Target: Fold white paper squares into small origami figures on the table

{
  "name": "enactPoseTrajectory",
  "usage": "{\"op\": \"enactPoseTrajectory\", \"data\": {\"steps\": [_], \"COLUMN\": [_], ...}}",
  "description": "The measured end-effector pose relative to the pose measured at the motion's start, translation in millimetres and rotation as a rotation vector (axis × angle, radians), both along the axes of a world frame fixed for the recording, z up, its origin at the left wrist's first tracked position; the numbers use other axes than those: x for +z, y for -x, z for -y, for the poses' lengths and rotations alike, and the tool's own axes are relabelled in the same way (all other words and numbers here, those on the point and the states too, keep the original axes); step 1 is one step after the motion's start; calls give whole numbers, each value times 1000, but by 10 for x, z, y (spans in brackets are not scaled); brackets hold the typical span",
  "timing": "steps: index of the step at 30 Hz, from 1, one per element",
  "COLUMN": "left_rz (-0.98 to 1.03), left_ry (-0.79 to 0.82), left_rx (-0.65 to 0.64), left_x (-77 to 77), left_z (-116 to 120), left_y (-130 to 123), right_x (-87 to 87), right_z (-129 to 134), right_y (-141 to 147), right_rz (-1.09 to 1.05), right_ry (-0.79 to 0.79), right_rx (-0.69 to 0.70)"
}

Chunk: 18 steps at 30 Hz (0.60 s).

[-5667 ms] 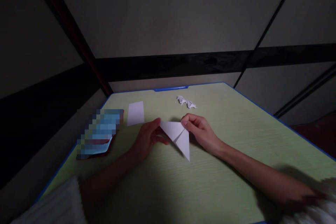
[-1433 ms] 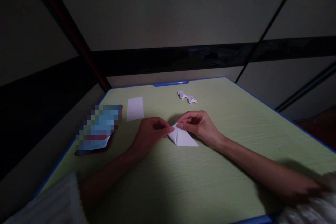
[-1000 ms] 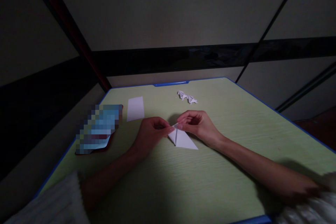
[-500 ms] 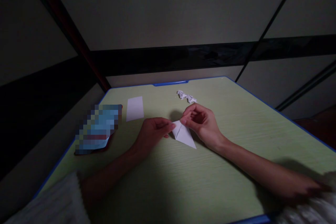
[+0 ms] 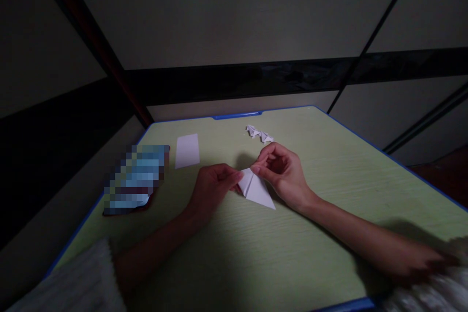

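A folded white paper (image 5: 258, 191) with a crease down it and a pointed lower right corner is held between both hands above the table. My left hand (image 5: 215, 185) pinches its upper left edge between thumb and fingers. At the top corner, my right hand (image 5: 280, 168) grips the paper with thumb and index finger, the other fingers curled. Beyond my right hand lie two small folded paper pieces, one (image 5: 252, 131) on the left and another (image 5: 266, 137) close beside it. A flat white sheet (image 5: 187, 150) rests to the left of them.
The light green table (image 5: 310, 263) has a blue edge, with a blue handle piece (image 5: 237, 116) at the far side. On the left lies a pixelated bluish object (image 5: 141, 175) with a dark red rim. Pale panels with a black band (image 5: 234, 78) stand behind the table.
The folded paper has tilted a little, its lower point shifting slightly right and down. The fingers of my left hand have shifted slightly under the paper's left edge. Both hands still grip it.
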<state>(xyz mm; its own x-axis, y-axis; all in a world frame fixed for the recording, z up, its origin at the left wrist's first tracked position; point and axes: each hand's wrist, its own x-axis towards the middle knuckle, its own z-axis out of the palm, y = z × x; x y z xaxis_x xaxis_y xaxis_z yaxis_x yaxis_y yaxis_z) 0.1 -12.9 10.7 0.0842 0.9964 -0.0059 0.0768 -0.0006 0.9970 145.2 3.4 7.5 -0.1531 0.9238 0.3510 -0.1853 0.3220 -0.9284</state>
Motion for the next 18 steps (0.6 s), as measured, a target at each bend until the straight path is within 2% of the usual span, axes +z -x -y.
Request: {"op": "enactPoseTrajectory", "data": {"steps": [7, 13, 18], "left_rz": [-45, -143, -79], "left_ry": [19, -53, -60], "left_rx": [-78, -2, -118], "left_x": [-7, 22, -41], "left_z": [20, 51, 19], "left_y": [-38, -33, -36], "right_x": [34, 38, 41], "right_z": [22, 30, 12], "right_y": [11, 21, 18], "right_rz": [-34, -39, -59], "right_ry": [32, 31, 33], "right_rx": [-91, -69, -121]}}
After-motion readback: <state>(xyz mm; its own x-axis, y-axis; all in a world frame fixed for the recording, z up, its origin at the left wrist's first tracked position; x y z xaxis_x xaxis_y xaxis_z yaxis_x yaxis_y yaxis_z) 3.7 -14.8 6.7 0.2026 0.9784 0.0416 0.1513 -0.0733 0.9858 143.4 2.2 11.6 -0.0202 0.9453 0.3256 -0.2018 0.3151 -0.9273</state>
